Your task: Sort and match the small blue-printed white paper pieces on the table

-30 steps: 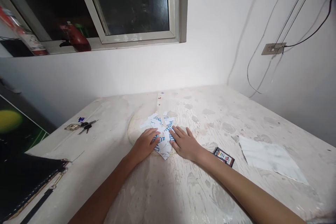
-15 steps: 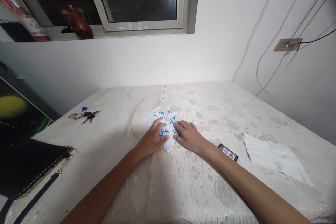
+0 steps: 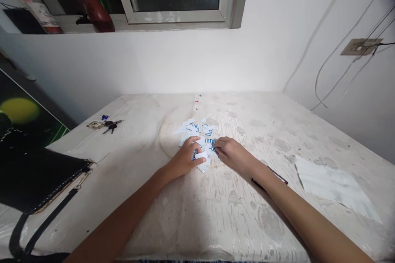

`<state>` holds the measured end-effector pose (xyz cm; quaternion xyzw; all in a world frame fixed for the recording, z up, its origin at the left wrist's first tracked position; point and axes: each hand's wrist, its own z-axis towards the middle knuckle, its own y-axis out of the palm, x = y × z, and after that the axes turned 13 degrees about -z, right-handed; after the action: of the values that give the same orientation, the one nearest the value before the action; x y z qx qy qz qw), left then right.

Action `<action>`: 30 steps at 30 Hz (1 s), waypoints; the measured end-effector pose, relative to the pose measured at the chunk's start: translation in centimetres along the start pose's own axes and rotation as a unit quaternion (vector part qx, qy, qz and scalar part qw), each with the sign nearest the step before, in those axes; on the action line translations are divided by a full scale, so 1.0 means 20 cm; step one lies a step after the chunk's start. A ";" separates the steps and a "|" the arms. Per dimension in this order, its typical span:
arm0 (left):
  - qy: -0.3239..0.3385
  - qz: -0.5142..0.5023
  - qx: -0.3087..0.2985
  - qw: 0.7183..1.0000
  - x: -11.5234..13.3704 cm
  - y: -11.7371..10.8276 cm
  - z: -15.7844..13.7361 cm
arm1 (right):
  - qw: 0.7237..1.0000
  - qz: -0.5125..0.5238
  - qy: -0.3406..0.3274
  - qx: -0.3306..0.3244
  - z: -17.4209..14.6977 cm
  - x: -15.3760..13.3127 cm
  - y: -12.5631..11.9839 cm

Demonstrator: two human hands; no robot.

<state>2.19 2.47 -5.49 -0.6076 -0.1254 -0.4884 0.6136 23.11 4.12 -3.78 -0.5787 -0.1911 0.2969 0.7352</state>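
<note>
A heap of torn white paper pieces (image 3: 187,127) with blue printed lettering lies at the middle of the table. My left hand (image 3: 187,158) is over the near left of the heap. Its thumb and fingers close on a small white paper piece (image 3: 201,155), held raised above the others. At the right edge of the heap, my right hand (image 3: 230,152) has its fingers bent together, their tips at a blue-lettered piece (image 3: 210,141). Those fingertips seem to pinch that paper, though the grip is partly hidden.
A dark-edged card-like item (image 3: 279,176) lies partly under my right forearm. Right of it is a white cloth or sheet (image 3: 333,185). Keys (image 3: 111,125) and a black bag (image 3: 40,181) with a strap are at left. A wall socket (image 3: 361,47) has cables.
My left hand has gone from lying spread over the papers to pinching a small piece. My right fingers have drawn together and back to the heap's right edge. The camera view has shifted slightly.
</note>
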 end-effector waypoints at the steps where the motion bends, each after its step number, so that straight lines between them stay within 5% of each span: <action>1: 0.000 -0.010 0.005 1.000 0.00 0.00 0.00 | 1.000 -0.003 -0.004 0.000 0.00 0.00 0.00; 11: -0.033 -0.052 0.073 0.995 0.01 -0.01 0.04 | 0.999 -0.025 0.020 0.017 -0.01 -0.01 0.04; 19: 0.006 -0.070 0.125 0.990 0.01 -0.01 0.04 | 0.998 -0.005 0.054 0.011 -0.01 -0.04 0.05; 30: -0.086 -0.291 0.114 0.946 0.06 0.02 0.04 | 0.996 -0.039 0.076 0.017 -0.01 -0.07 0.06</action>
<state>3.45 2.43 -4.67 -0.5105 -0.4038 -0.5744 0.4964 21.89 3.14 -4.97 -0.5789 -0.1521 0.2265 0.7684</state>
